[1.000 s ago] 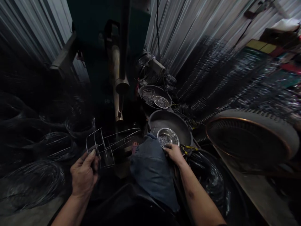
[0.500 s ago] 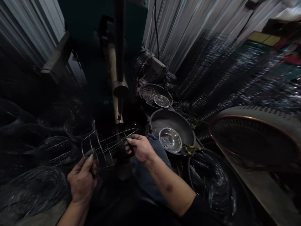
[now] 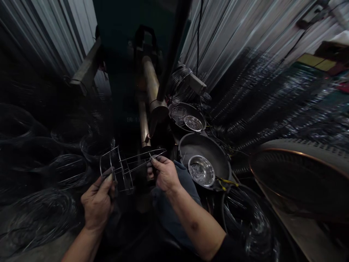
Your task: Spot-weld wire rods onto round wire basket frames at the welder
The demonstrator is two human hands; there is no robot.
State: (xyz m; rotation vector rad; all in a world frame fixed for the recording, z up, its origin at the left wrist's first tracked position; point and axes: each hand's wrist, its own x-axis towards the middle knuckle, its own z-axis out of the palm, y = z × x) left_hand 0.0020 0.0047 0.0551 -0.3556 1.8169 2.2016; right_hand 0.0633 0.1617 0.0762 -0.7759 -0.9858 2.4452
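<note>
A wire rack (image 3: pixel 124 168) of thin bent metal rods spans the space between my two hands. My left hand (image 3: pixel 98 200) is closed, pinching the rack's curved left end between thumb and fingers. At the narrow, pointed right end, my right hand (image 3: pixel 164 174) is closed in a pinch on the wires. Just beyond the rack stands a machine with a brass-coloured lower rod (image 3: pixel 144 125) and a thicker upper rod (image 3: pixel 152 82). The rack appears apart from the lower rod, below and in front of its tip.
Right of my hands, a steel bowl (image 3: pixel 201 171) of small metal pieces sits in a dark pan (image 3: pixel 219 156). A second pan (image 3: pixel 188 105) behind holds another bowl and a wire frame. Wire coils (image 3: pixel 40 222) lie at left. A round fan-like guard (image 3: pixel 300 178) stands at right.
The view has shifted, so the machine's rods and the pans appear further right and lower. Both hands keep hold of the wire rack, which stays in nearly the same pose.
</note>
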